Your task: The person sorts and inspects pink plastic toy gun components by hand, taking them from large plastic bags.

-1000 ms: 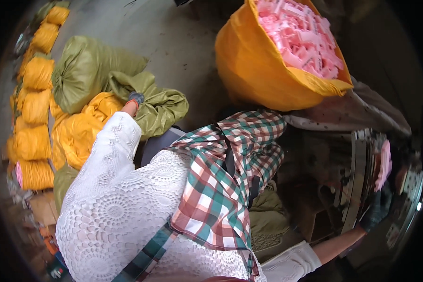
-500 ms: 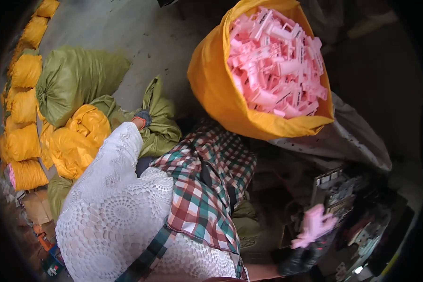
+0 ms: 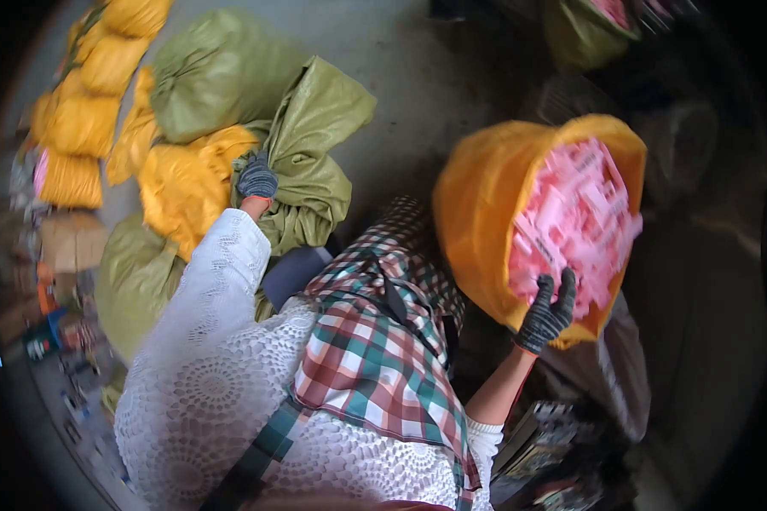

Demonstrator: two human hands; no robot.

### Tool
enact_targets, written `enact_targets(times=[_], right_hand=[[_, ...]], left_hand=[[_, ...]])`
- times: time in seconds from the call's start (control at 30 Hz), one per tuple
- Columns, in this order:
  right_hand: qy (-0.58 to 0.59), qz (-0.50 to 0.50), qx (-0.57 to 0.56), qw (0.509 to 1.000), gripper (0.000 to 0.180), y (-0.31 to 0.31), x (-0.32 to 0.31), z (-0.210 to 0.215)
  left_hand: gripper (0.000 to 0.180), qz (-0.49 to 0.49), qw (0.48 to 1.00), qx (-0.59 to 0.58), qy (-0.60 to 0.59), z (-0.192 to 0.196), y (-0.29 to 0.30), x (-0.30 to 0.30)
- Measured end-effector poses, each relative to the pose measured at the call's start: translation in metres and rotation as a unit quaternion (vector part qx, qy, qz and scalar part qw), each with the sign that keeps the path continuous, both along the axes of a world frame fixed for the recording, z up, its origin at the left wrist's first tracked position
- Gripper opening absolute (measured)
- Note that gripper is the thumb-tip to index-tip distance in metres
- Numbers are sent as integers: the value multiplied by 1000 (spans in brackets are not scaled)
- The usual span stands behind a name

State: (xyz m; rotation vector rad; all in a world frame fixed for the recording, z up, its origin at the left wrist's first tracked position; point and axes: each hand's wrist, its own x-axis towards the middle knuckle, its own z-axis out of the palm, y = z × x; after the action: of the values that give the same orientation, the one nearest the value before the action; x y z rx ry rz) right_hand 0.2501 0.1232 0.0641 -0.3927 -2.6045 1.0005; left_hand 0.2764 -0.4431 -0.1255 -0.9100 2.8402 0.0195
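My left hand [image 3: 257,176], in a grey knit glove, is closed on a bunched fold of an olive-green woven sack [image 3: 308,128]. To the right, a yellow sack [image 3: 475,192] stands with its mouth open, full of pink plastic pieces [image 3: 575,217] shaped like toy guns. My right hand [image 3: 546,313], in a dark striped glove, is at the near rim of that sack. Its fingers are spread toward the pink pieces, and no piece shows in its grip. Part of the palm is hidden.
A full olive sack [image 3: 222,77] and a crumpled yellow sack [image 3: 183,192] lie left of my left hand. Stuffed yellow bundles [image 3: 81,123] line the far left, near a cardboard box [image 3: 75,243]. Machinery [image 3: 537,443] stands low on the right. Another olive sack [image 3: 584,34] is at the top.
My right hand has moved from the machinery up to the yellow sack, and the pink toy-gun piece it held no longer shows in it. My left hand still grips the olive sack. The view has shifted.
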Motion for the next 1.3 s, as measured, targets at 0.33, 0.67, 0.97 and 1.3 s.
enact_targets(times=[0.33,0.67,0.97,1.3], right_hand=[[-104,11,-59,993,28,51,15,-9],[-186,26,-99,977,30,65,-13,-41],[-188,28,-76,979,32,78,-34,-50],[-39,-197,-64,978,29,126,80,-2]], left_hand=[[45,361,902,-59,228,52,-20,118],[33,258,815,-83,513,194,-16,64],[41,146,868,-251,402,212,-108,37],[66,-6,978,37,203,86,64,-95]])
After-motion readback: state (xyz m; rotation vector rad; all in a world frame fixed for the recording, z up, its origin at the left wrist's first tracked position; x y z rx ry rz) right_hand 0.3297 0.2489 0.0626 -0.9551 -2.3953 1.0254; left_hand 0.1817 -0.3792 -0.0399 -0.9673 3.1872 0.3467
